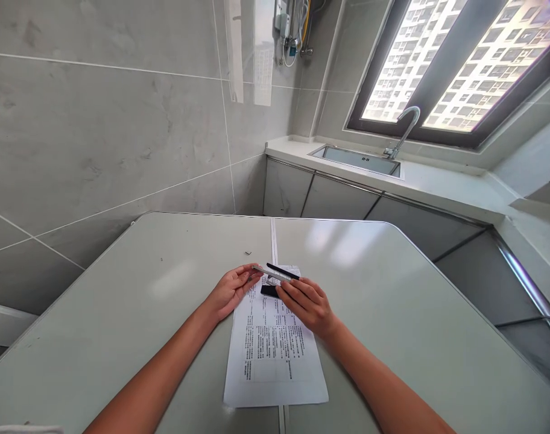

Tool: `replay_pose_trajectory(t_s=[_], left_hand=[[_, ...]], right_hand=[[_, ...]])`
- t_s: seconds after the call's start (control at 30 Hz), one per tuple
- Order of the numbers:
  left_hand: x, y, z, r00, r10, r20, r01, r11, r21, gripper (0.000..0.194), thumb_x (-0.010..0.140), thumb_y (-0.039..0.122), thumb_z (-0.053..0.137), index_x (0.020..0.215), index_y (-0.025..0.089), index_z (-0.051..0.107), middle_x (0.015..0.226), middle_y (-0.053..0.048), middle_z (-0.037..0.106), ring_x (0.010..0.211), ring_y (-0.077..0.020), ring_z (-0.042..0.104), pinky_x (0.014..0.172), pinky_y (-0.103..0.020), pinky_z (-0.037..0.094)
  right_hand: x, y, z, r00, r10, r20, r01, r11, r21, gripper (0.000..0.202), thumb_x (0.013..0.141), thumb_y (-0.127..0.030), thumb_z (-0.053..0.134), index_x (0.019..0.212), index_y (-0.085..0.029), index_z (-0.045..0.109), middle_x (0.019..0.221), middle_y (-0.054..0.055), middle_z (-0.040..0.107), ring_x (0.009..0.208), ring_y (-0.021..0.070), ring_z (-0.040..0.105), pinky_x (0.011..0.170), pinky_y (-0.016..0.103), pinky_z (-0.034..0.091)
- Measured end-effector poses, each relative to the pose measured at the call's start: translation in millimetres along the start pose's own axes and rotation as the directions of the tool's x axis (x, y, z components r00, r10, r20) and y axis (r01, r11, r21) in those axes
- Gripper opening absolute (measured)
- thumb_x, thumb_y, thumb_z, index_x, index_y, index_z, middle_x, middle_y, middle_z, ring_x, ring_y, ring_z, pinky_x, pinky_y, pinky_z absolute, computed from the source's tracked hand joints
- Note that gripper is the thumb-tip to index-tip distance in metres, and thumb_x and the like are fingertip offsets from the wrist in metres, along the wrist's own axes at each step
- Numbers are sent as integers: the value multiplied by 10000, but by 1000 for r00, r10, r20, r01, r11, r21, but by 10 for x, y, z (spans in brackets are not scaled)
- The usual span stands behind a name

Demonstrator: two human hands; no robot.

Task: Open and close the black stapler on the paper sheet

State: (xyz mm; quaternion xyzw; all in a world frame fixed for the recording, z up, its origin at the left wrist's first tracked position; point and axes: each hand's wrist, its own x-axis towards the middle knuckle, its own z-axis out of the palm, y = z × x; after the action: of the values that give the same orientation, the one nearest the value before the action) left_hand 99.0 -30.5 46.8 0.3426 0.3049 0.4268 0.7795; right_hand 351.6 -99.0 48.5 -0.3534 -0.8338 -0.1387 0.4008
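An opened stapler [270, 291] with black outer parts and a silver staple channel [272, 273] is held above the printed paper sheets [275, 364]. Around its right end, the fingers of my right hand [309, 306] are wrapped. My left hand [233, 290] pinches the left tip of the silver channel between thumb and fingers. Under both hands the sheets lie flat, their upper part partly covered. A small metallic piece, perhaps a bit of a staple strip [248, 252], rests on the table beyond my left hand.
The pale folding table [166, 337] has a seam down its middle. Behind it, a counter [456, 181] holds a sink [356, 159] with a curved faucet [406, 129] below a window. A grey tiled wall [107, 120] borders the left side.
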Motion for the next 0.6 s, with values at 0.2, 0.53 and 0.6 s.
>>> replay_pose_trajectory(t_s=[0.2, 0.53, 0.6], left_hand=[[64, 30, -133, 964, 94, -247, -105, 994, -33, 78, 908, 212, 711, 948, 146, 726, 872, -34, 639, 663, -58, 550, 595, -167, 503], [-7, 119, -42, 977, 167, -132, -164, 986, 29, 193, 795, 94, 733, 967, 180, 711, 1025, -41, 631, 992, -129, 612, 948, -249, 531], [-48, 127, 12, 968, 239, -74, -232, 968, 93, 194, 818, 146, 772, 983, 208, 694, 1118, -36, 629, 1121, -157, 606, 1058, -298, 498]], right_hand=[[100, -26, 112, 786, 618, 3, -572, 724, 385, 296, 884, -150, 644, 1130, -299, 715, 1074, 56, 744, 1002, 250, 672, 835, 428, 589], [42, 167, 225, 617, 659, 431, -782, 454, 426, 308, 798, -266, 750, 1103, -237, 723, 1044, 38, 750, 949, 234, 695, 884, 399, 550], [58, 180, 181, 629, 642, 438, -776, 481, 408, 321, 805, -275, 759, 1123, -247, 721, 1084, 46, 745, 985, 249, 691, 891, 416, 557]])
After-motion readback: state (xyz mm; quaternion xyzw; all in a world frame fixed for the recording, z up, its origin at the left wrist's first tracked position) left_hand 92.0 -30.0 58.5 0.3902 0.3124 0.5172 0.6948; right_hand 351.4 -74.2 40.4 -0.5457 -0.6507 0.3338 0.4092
